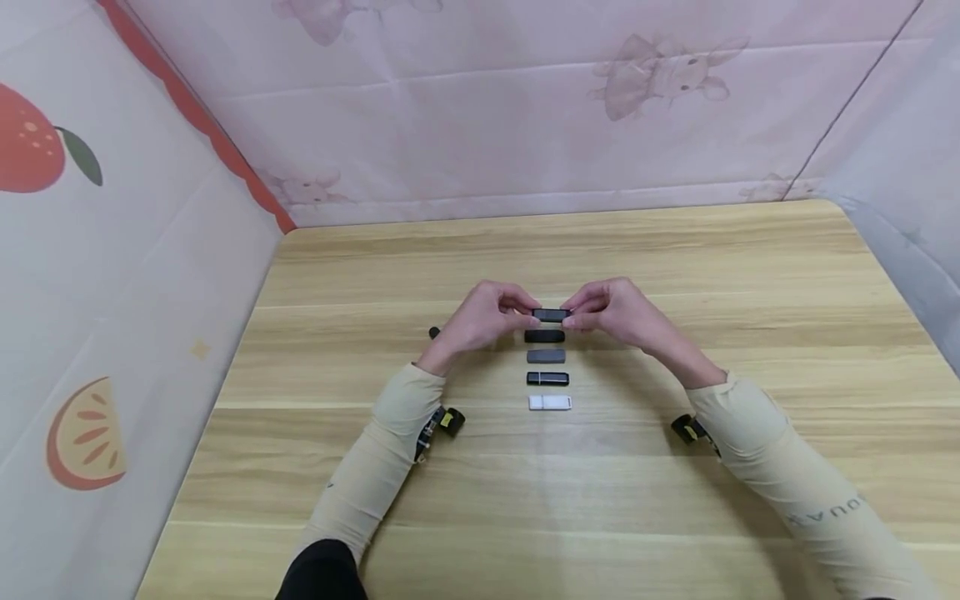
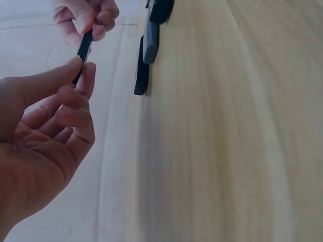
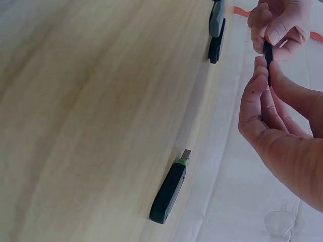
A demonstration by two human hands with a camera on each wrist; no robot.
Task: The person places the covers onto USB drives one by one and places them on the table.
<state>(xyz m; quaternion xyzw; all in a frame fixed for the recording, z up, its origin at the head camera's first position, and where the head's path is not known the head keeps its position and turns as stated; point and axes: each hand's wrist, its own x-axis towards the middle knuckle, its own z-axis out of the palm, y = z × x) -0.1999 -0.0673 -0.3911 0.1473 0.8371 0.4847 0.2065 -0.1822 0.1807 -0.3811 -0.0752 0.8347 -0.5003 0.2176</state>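
In the head view my left hand (image 1: 487, 315) and right hand (image 1: 615, 312) pinch opposite ends of a dark USB stick (image 1: 551, 315) between thumbs and fingertips. The left wrist view shows this stick (image 2: 85, 45) raised off the table, both hands on it. Below it in the head view lies a column of capped sticks: a black one (image 1: 544, 337), a grey one (image 1: 546, 356), a black one with a silver band (image 1: 547, 378) and a white one (image 1: 550, 402). A dark stick with a bare metal plug (image 3: 169, 192) lies near my right hand in the right wrist view.
A small black object (image 1: 434, 332) shows beside my left wrist, mostly hidden by it. The wooden table (image 1: 555, 500) runs back to a pink printed curtain (image 1: 495, 133). A white printed sheet (image 1: 157, 333) hangs along the left side.
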